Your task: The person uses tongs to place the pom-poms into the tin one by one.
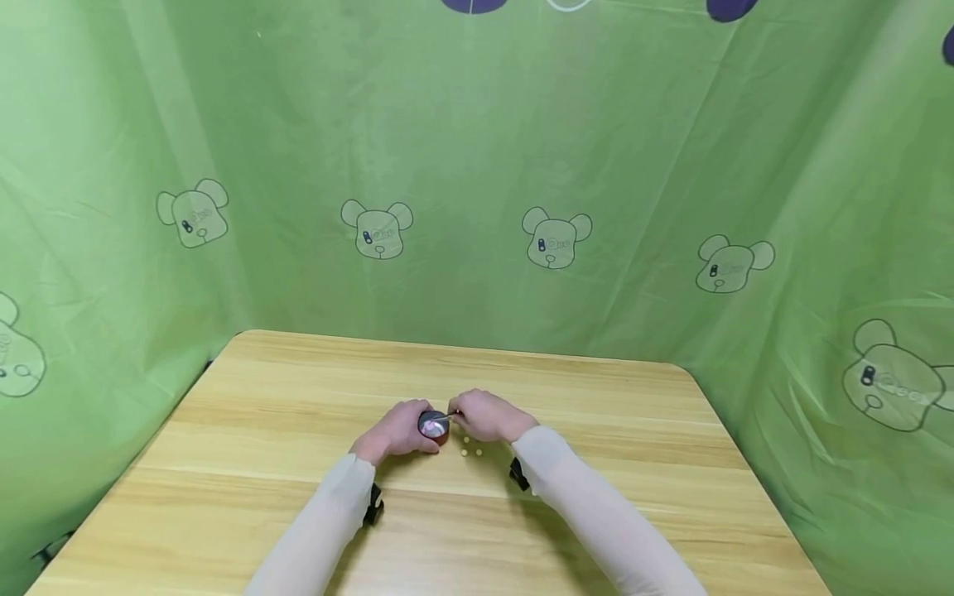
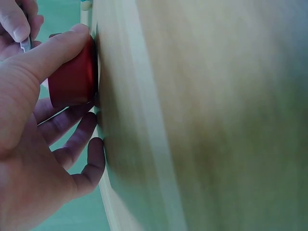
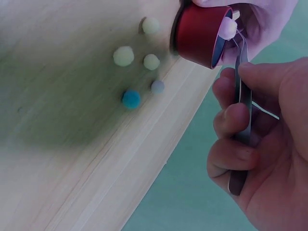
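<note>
My left hand (image 1: 401, 428) holds a small round red tin (image 3: 201, 34) from its side, thumb on the near wall and fingers around the back. The tin stands on the table, and its inside looks dark and shiny in the head view. My right hand (image 1: 486, 415) pinches metal tweezers (image 3: 243, 91) between thumb and fingers, just right of the tin. In the right wrist view the tweezer tips reach the tin's mouth, right at a pale pinkish pom-pom (image 3: 227, 29). A second small pale piece (image 3: 236, 15) shows by the rim there.
On the wooden table (image 1: 596, 497), close to the tin, lie several pom-poms: pale yellow ones (image 3: 123, 56), a bright blue one (image 3: 131, 99) and a small greyish-lilac one (image 3: 157, 86). A green curtain (image 1: 462, 149) with bear heads surrounds the table's back and sides.
</note>
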Demonstrator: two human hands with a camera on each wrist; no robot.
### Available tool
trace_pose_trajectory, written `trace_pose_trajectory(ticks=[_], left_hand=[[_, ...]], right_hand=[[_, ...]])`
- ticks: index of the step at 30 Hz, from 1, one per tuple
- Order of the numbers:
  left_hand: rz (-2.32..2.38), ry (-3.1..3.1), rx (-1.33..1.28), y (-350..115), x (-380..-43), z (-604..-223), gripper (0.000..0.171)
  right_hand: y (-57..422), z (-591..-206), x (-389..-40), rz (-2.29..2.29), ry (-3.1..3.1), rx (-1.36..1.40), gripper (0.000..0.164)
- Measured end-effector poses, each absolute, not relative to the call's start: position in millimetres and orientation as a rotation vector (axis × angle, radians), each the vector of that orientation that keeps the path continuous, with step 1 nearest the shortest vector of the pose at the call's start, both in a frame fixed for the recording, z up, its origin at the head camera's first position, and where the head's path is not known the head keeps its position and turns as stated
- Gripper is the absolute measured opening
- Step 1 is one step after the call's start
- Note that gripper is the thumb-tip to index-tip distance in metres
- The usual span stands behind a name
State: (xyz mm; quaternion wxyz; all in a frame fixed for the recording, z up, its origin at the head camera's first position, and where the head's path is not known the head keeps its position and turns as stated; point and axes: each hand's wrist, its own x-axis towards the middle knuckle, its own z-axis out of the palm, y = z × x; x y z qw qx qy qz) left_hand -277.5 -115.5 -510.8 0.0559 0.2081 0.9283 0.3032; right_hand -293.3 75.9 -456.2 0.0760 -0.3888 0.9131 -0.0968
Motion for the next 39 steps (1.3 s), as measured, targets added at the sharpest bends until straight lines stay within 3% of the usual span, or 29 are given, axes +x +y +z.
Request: trace_pose_trajectory(ticks=[39], left_hand=[[0.92,2.823,0.633,-116.3,-277.4,-509.5,0.053]], right_hand=[[83.3,-462.7,-296.7,-0.337,2.774,-1.018,0.016]])
